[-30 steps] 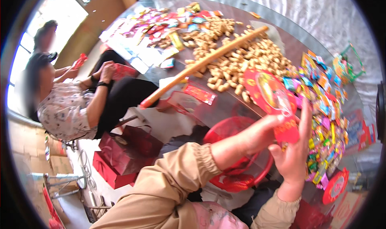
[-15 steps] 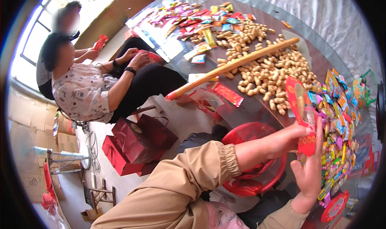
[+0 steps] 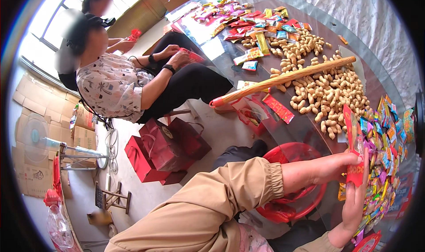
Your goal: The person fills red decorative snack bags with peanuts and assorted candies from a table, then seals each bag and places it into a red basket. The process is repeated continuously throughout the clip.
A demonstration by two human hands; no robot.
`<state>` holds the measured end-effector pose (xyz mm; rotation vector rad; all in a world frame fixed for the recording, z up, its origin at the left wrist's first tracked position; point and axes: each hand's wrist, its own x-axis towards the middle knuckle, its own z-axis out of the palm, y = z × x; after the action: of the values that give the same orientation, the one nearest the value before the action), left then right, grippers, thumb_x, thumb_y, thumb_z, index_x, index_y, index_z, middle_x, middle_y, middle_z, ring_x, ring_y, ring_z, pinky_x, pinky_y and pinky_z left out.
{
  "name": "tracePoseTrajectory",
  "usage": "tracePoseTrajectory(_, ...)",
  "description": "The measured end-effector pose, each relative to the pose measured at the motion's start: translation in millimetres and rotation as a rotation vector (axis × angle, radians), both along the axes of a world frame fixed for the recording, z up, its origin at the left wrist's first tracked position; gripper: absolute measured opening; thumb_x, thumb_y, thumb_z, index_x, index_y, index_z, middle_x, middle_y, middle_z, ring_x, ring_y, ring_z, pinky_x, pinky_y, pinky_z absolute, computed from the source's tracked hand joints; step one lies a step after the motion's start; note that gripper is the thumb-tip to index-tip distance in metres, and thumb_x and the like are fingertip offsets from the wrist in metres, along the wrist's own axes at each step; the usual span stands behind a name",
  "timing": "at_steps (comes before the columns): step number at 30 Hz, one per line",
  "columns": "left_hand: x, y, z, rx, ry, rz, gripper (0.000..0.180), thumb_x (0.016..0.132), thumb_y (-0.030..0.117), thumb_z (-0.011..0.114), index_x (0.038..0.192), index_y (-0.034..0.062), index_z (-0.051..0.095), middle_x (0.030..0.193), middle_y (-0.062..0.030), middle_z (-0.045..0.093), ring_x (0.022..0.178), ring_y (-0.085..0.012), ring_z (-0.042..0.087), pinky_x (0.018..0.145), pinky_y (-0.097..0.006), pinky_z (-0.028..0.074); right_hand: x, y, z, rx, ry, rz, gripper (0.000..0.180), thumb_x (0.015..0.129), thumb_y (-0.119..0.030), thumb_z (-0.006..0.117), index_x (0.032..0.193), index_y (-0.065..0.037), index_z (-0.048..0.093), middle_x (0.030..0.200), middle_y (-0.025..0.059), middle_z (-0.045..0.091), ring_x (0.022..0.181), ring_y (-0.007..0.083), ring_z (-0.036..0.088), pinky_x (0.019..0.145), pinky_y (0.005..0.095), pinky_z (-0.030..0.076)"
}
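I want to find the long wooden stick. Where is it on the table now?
In the head view, the long wooden stick lies diagonally across the table's upper middle, over the pile of peanuts, its red-tipped end pointing at the seated person on the left.

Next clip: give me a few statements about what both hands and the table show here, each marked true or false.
1. Both hands, the left hand and the right hand, hold a flat red packet. True.
2. The peanuts lie in a bowl. False: they lie loose on the table.
3. A long wooden stick lies across the peanut pile. True.
4. The red basin sits on top of the table. False: it is below the table edge, near the left forearm.
5. Colourful candy wrappers lie beside the red packet. True.
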<state>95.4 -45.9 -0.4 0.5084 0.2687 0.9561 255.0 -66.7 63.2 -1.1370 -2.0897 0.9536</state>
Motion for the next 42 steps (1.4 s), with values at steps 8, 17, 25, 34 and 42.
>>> tracePoseTrajectory(8,25,5,-13,0.02,-0.096,0.005,0.063,0.098,0.042,0.061,0.152,0.0164,0.042,0.144,-0.0071,0.057,0.135,-0.0225,0.052,0.116,-0.051,0.039,-2,4,-9,0.078,0.046,-0.255,0.056,0.093,0.002,0.053,0.149,0.004,0.049,0.148,0.0195,0.057,0.138,0.0332,0.054,0.117,0.0422,0.038)
tracePoseTrajectory(17,-2,-6,10,-0.034,-0.112,0.047,0.066,0.097,0.038,0.061,0.15,0.0028,0.043,0.147,-0.0127,0.057,0.136,-0.0261,0.054,0.118,-0.045,0.039,-12,10,3,0.398,-0.118,-0.235,0.056,0.084,-0.002,0.072,0.138,0.001,0.061,0.135,0.0195,0.065,0.12,0.0386,0.064,0.1,0.0454,0.052)
tracePoseTrajectory(25,-1,-11,12,0.008,-0.096,0.047,0.062,0.099,0.036,0.061,0.151,0.0058,0.043,0.147,-0.0093,0.055,0.138,-0.0227,0.051,0.119,-0.045,0.035,-11,6,3,0.364,-0.114,-0.218,0.059,0.08,-0.004,0.078,0.136,0.003,0.061,0.14,0.0172,0.062,0.122,0.0376,0.06,0.102,0.0449,0.051)
tracePoseTrajectory(34,1,-11,6,0.012,-0.11,0.039,0.059,0.1,0.033,0.057,0.151,0.0063,0.043,0.147,-0.009,0.055,0.138,-0.0228,0.051,0.12,-0.044,0.035,-11,4,2,0.372,-0.139,-0.275,0.062,0.075,-0.002,0.082,0.134,0.003,0.063,0.133,0.0151,0.066,0.115,0.0357,0.062,0.098,0.0437,0.053)
tracePoseTrajectory(42,2,-12,11,-0.148,-0.061,0.12,0.064,0.095,0.036,0.059,0.148,0.0031,0.046,0.144,-0.0139,0.059,0.135,-0.0282,0.056,0.119,-0.046,0.038,-7,7,6,0.336,-0.138,-0.176,0.053,0.084,-0.004,0.072,0.135,0.006,0.059,0.142,0.0209,0.058,0.125,0.0391,0.059,0.107,0.046,0.047)
